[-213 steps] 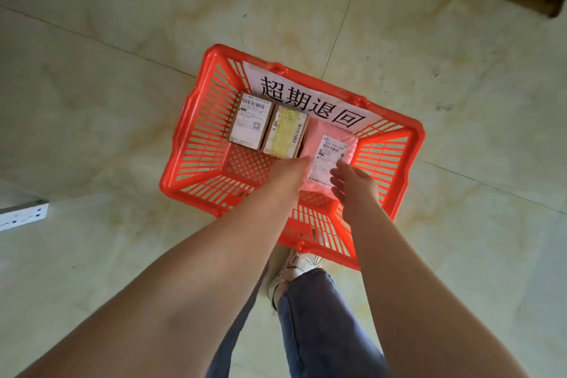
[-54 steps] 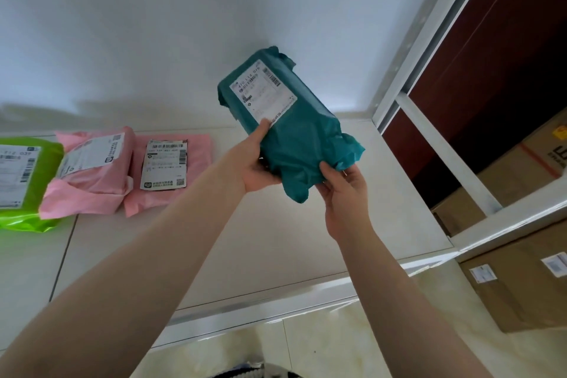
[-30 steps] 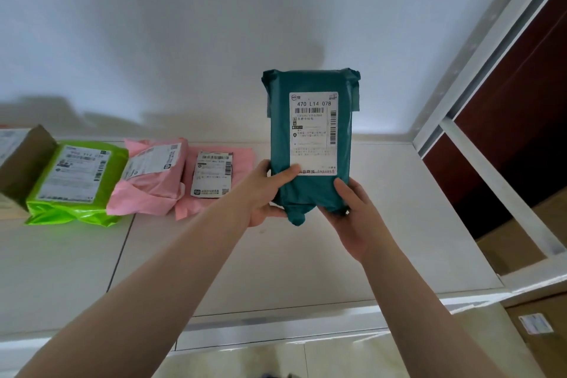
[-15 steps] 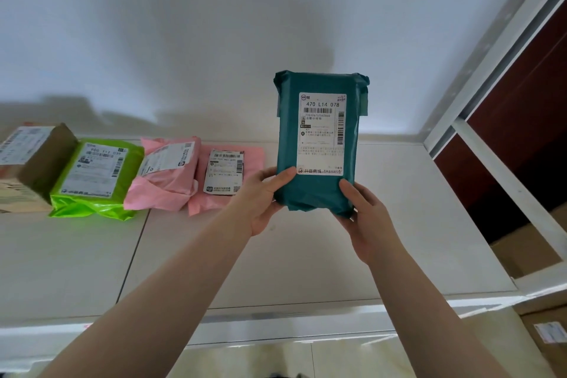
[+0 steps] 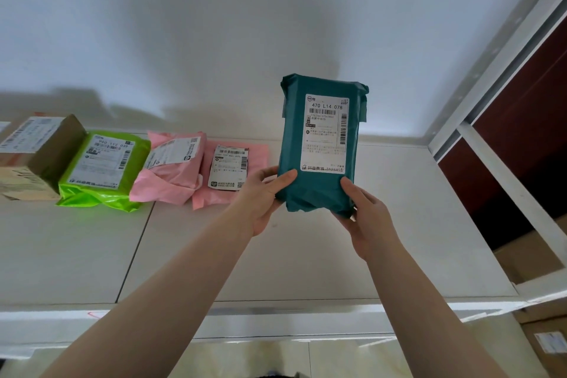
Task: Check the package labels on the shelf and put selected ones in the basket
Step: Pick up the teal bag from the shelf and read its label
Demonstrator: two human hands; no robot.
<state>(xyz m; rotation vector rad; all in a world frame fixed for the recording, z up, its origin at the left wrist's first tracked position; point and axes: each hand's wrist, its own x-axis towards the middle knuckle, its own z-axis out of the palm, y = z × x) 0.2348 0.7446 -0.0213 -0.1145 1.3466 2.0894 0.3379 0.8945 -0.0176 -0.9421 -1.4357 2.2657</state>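
Both hands are holding a teal mailer (image 5: pixel 319 187) upright above the shelf (image 5: pixel 306 255), over its right half and clear of the surface. The left hand (image 5: pixel 260 196) is gripping the bottom left corner with the thumb lying across the front, and the right hand (image 5: pixel 365 218) is gripping the bottom right corner, thumb pressing the front and fingers wrapping behind.

The mailer is a soft, crinkly plastic bag, roughly rectangular and a bit puffy, with the top folded over and taped at the right side. A tall white label (image 5: pixel 326 132) is covering most of the front, reading "470 L14 078" above barcodes and small print too fine to read.

The shelf is a smooth, matte off-white board with a seam running front to back left of the middle. Along its back edge toward the left, four more parcels are sitting in a row: a flat pink mailer (image 5: pixel 254 163) nearest the hands, a lumpier pink bag (image 5: pixel 171 184) overlapping its left edge, a shiny lime-green bag (image 5: pixel 92 193) touching that one, and a brown cardboard box (image 5: pixel 55 150) at the far left. Each is showing a white label.

A white metal frame (image 5: pixel 491 77) is closing off the shelf's right edge, with cardboard boxes (image 5: pixel 527 258) showing beyond it.
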